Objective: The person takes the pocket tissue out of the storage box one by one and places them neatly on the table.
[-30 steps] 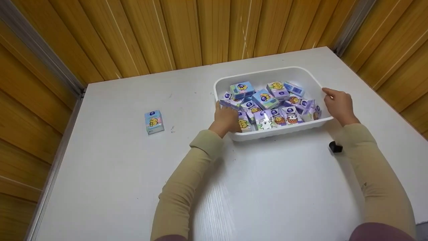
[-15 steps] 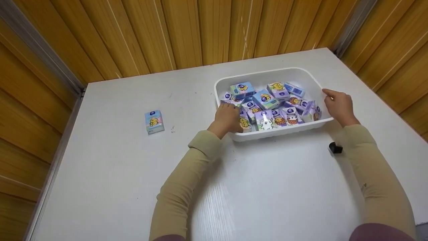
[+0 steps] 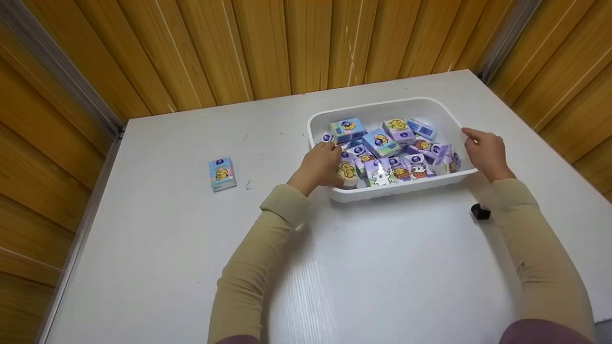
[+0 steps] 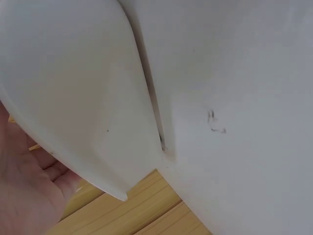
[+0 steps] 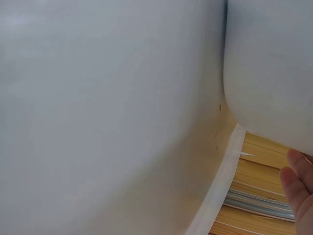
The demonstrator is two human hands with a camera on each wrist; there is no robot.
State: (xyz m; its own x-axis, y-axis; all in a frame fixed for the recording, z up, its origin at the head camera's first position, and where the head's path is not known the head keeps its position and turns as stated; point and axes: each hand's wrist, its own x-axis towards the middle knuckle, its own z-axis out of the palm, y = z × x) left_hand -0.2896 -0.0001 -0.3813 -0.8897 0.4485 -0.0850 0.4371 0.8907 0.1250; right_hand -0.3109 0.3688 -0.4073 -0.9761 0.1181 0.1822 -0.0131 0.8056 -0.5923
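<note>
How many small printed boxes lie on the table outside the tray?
1: the light blue box lies on the table, left of the tray. Others may be hidden from view.

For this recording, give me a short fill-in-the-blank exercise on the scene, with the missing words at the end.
In the head view, the right hand is at the ____ end of the white tub.
The lone box on the table lies to the tub's ____.
The small object beside the right sleeve is coloured ____.

Missing words: right; left; black.
</note>
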